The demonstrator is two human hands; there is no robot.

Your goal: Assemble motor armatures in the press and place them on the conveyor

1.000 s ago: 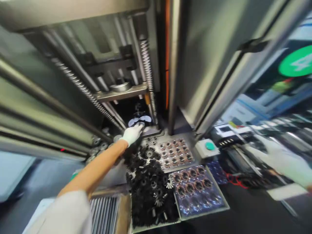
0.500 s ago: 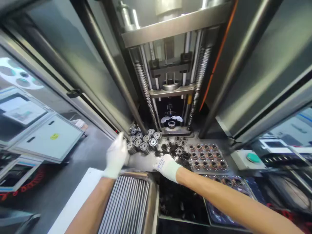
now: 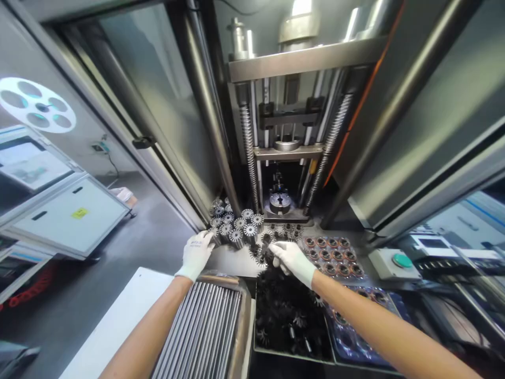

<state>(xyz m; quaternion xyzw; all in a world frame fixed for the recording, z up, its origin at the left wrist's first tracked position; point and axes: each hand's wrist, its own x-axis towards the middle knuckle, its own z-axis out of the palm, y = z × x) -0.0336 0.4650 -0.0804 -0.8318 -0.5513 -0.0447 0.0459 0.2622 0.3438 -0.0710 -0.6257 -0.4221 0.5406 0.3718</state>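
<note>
My left hand [image 3: 196, 253], in a white glove, is at the left end of the slotted metal cores [image 3: 236, 236], its curled fingertips against the nearest one. What it grips, if anything, is hidden. Over the small dark toothed parts [image 3: 269, 238] is my gloved right hand [image 3: 291, 258], its thumb and fingers pinched together on something I cannot make out. Beyond both hands, a round slotted fixture [image 3: 280, 202] sits at the base of the press [image 3: 290, 152].
A box of metal rods [image 3: 201, 326] lies below my left hand. Right of it is a dark bin [image 3: 292, 321] of loose parts. Trays of copper-ringed parts [image 3: 331, 255] and a green button box [image 3: 396, 263] are at the right. Metal columns flank the press.
The view has shifted. My right hand has moved right, from the bare plate to the dark parts. My left hand has come down by the cores. The press base looks different, with white pieces gone.
</note>
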